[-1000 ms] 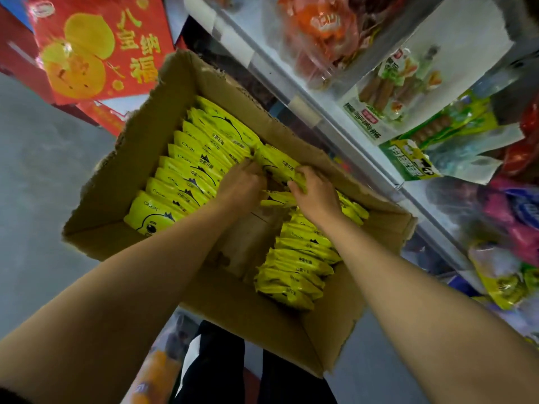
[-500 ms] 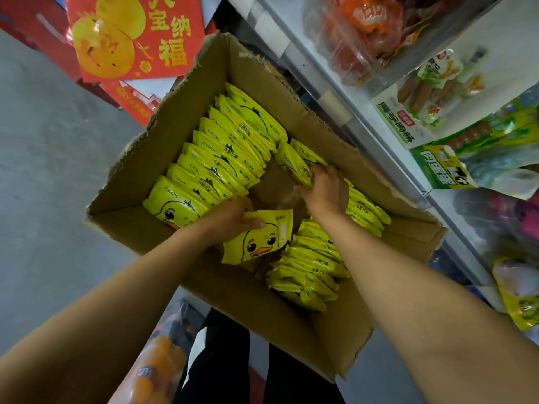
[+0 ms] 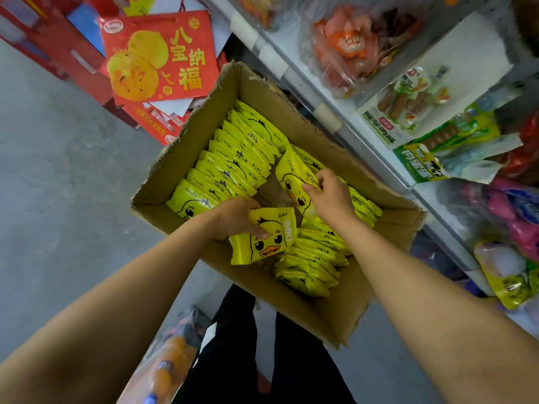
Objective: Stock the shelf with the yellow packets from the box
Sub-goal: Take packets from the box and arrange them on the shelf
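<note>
An open cardboard box point(image 3: 186, 158) holds two rows of yellow duck-print packets point(image 3: 233, 167) standing on edge. My left hand point(image 3: 236, 217) grips one yellow packet point(image 3: 268, 243) by its upper edge, lifted over the box's near side with the duck face up. My right hand point(image 3: 329, 196) pinches the top of another yellow packet point(image 3: 291, 182) in the right row and tilts it up. The white shelf point(image 3: 329, 112) runs along the right of the box.
The shelf carries sausage packs point(image 3: 408, 103), orange snack bags point(image 3: 350, 42) and pink and yellow bags point(image 3: 510, 249). Red gift boxes point(image 3: 157, 56) lean behind the box on the grey floor point(image 3: 58, 199). My dark trouser legs point(image 3: 262, 360) and an orange drink bottle point(image 3: 169, 363) are below.
My left hand has drawn its packet farther out toward the box's near side. My right hand has pulled a packet up from the right row, showing its duck face.
</note>
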A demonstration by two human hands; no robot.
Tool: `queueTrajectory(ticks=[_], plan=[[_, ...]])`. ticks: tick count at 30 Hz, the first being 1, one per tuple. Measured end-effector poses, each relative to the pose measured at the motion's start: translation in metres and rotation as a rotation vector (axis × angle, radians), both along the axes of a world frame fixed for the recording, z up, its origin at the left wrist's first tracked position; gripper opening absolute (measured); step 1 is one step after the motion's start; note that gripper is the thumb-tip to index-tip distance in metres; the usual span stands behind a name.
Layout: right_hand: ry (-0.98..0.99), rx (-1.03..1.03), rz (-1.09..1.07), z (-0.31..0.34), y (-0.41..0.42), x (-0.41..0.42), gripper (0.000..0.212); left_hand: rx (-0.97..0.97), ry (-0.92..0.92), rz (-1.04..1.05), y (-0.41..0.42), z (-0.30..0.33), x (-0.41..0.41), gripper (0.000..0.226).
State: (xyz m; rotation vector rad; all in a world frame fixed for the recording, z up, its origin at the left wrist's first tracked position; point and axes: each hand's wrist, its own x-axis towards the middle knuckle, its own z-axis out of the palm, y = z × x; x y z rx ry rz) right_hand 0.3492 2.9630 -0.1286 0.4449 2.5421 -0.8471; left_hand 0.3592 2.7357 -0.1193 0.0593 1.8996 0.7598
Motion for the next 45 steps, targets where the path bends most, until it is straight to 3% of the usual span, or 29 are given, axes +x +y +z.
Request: queueTrajectory(ticks=[2,4,8,12,16,21,23,27,33,37,41,42,45], plan=[[0.027,-0.056,-0.056,0.018,0.003,0.006,0.027,0.057,0.026,0.025,0.003,0.020,0.000,0.057],[0.043,-0.129,-0.124,0.040,0.009,0.013,0.027,0.108,0.045,0.052,0.007,0.042,0.002,0.053],[0.057,-0.193,-0.189,0.084,0.029,0.028,0.032,0.119,0.106,0.008,0.018,0.085,0.004,0.061],[0.099,-0.254,-0.261,0.128,0.063,0.036,0.026,0.094,0.193,-0.033,0.038,0.130,0.002,0.083],[0.195,-0.317,-0.351,0.166,0.099,0.052,0.035,0.129,0.255,-0.103,0.075,0.183,0.007,0.082],[0.353,-0.481,-0.490,0.228,0.166,0.110,0.045,0.237,0.304,-0.205,0.146,0.261,0.043,0.033],[0.435,-0.521,-0.537,0.252,0.195,0.138,0.049,0.260,0.303,-0.277,0.174,0.288,0.064,0.034],[0.590,-0.555,-0.563,0.308,0.245,0.200,0.037,0.307,0.313,-0.423,0.236,0.334,0.109,0.032],[0.781,-0.640,-0.534,0.379,0.323,0.296,0.024,0.370,0.472,-0.473,0.323,0.398,0.169,0.040],[0.949,-0.603,-0.586,0.426,0.376,0.355,0.026,0.420,0.528,-0.539,0.383,0.424,0.203,0.067],[1.029,-0.554,-0.642,0.458,0.422,0.403,0.025,0.483,0.546,-0.594,0.444,0.450,0.230,0.040],[1.033,-0.540,-0.661,0.464,0.433,0.413,0.025,0.487,0.547,-0.610,0.458,0.456,0.235,0.043],[1.075,-0.504,-0.698,0.478,0.464,0.437,0.027,0.497,0.602,-0.673,0.502,0.471,0.243,0.089]])
